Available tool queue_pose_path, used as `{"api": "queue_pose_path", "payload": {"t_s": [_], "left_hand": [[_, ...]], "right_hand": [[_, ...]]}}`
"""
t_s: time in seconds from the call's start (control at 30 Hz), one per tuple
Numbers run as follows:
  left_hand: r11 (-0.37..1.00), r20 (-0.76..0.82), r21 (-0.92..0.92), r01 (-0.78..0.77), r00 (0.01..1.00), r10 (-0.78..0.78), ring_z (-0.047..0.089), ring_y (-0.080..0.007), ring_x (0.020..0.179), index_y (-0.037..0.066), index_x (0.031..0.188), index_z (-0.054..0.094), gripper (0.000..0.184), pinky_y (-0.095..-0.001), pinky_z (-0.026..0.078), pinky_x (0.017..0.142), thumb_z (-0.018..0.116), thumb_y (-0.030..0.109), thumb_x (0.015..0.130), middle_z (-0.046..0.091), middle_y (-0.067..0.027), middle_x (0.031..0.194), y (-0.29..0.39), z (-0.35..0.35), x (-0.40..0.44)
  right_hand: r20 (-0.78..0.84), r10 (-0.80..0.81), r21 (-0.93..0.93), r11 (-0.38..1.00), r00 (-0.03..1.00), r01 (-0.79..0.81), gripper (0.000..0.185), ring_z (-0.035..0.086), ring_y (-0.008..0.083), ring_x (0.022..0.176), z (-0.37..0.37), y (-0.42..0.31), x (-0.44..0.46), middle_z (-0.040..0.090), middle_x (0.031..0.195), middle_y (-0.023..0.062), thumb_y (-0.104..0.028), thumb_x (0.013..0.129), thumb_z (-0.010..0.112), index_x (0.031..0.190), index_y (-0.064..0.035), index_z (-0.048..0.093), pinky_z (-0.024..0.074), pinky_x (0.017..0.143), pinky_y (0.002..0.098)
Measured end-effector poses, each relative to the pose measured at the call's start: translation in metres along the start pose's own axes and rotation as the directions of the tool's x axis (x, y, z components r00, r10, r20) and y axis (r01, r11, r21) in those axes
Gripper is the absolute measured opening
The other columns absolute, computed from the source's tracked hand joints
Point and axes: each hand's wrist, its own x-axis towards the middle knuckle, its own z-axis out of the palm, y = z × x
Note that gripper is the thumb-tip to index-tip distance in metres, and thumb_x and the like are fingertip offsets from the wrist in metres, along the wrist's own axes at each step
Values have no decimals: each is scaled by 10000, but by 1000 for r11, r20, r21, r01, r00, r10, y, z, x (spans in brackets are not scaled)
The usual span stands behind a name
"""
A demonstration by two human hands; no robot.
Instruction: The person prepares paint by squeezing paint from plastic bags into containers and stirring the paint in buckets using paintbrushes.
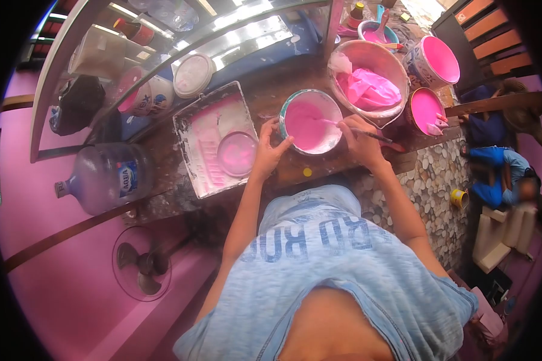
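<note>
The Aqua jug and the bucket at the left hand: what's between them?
In the head view: a pink-stained paint tray holding a round disc, then the left hand touching the bucket.

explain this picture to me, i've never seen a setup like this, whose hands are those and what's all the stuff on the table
There is no machine here: one person is working with two bare hands. The single picture comes from a camera worn on that person's head, looking forward and down, so their blue shirt fills the lower middle.

The left hand grips the rim of a bucket with pink paint inside. The right hand holds a thin tool with a dark handle; its pinkish far end reaches into the bucket.

On the wooden table, a paint tray with a round, pink-smeared piece in it lies left of the bucket. To the right is a larger tub holding pink plastic.
</note>
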Motion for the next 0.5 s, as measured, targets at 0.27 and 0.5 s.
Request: {"api": "queue_pose_path", "payload": {"t_s": [0.27, 0.5], "left_hand": [[1000, 20, -4, 16, 1000, -16, 398, -243, 1313, 32, 1191, 568, 465, -379, 289, 1105, 767, 197, 805, 446, -112, 1382, 7, -2, -8], [999, -10, -44, 32, 999, -32, 384, -250, 1331, 44, 1132, 593, 396, -387, 284, 1111, 764, 186, 805, 439, -117, 1395, 6, 0, -13]], "right_hand": [[22, -45, -16, 999, 999, 46, 81, 636, 284, 732, -5, 0, 0, 648, 865, 121, -46, 888, 654, 938, 13, 676, 490, 640, 360], [253, -25, 95, 995, 967, 1, 123, 670, 264, 758, -14, -14, -6, 683, 931, 129, -18, 869, 661, 980, 10, 705, 522, 665, 329]]}}
